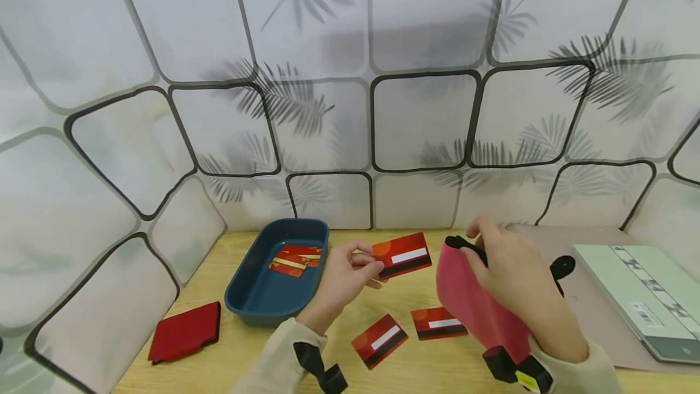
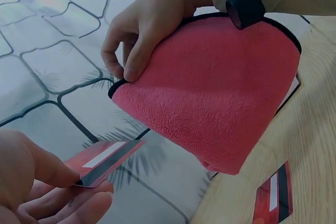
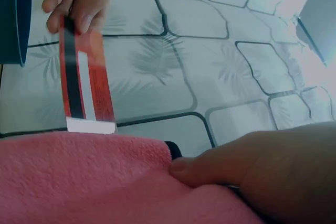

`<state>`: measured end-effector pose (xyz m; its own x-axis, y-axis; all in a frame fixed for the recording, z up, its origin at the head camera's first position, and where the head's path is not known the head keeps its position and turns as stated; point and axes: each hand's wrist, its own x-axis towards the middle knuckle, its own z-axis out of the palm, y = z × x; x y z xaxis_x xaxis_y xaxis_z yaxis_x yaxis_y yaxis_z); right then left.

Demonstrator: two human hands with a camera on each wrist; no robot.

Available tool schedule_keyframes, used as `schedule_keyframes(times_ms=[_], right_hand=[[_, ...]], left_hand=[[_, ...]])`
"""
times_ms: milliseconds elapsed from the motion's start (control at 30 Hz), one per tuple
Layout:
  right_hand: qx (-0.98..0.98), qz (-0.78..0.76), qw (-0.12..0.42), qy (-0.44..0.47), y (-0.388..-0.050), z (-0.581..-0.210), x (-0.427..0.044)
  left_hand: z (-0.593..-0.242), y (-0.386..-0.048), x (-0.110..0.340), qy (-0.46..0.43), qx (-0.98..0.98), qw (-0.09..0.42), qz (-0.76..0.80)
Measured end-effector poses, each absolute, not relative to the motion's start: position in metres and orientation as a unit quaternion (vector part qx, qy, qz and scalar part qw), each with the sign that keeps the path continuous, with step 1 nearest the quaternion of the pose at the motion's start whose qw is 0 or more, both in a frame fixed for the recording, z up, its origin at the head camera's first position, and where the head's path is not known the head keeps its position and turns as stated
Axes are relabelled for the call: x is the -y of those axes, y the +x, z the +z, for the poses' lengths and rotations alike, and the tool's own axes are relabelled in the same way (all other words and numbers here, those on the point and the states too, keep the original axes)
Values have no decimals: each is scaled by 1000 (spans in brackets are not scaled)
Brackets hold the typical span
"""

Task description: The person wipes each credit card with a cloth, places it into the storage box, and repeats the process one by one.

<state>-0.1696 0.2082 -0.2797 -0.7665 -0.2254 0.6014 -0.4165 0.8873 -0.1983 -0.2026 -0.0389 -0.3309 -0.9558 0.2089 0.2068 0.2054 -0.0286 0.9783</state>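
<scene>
Red striped card (image 1: pixel 402 254), pink plush cloth (image 1: pixel 481 309)
Your left hand (image 1: pixel 347 275) pinches the card, which juts beyond its fingertips; your right hand (image 1: pixel 514 272) pinches the cloth's black trim (image 1: pixel 457 241), fabric hanging below. Light edge grips should avoid bending the card.

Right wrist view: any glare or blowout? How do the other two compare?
Right wrist: patterned backdrop washes out toward the upper right; the held card's lower end reads near-white, likely glare; pink cloth dim in the foreground. Left wrist: bluish cast, cloth texture clear. Head: more even light, faint broad shadow on the backdrop.
</scene>
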Motion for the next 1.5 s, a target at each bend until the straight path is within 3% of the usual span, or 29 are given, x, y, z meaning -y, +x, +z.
schedule_keyframes(times_ms=[200, 433, 600, 1067, 1500], right_hand=[[912, 173, 288, 235, -157, -280, -196], [887, 161, 325, 286, -149, -284, -174], [881, 184, 312, 305, -149, -290, -158], [867, 201, 371, 265, -169, -299, -156], [862, 203, 388, 256, -175, -301, -170]], left_hand=[[-334, -205, 33, 149, -696, 15, 702], [-334, -207, 26, 169, -690, 36, 703], [-334, -204, 23, 184, -718, 32, 671], [-326, -203, 26, 263, -737, 26, 623], [-328, -202, 24, 261, -729, 36, 631]])
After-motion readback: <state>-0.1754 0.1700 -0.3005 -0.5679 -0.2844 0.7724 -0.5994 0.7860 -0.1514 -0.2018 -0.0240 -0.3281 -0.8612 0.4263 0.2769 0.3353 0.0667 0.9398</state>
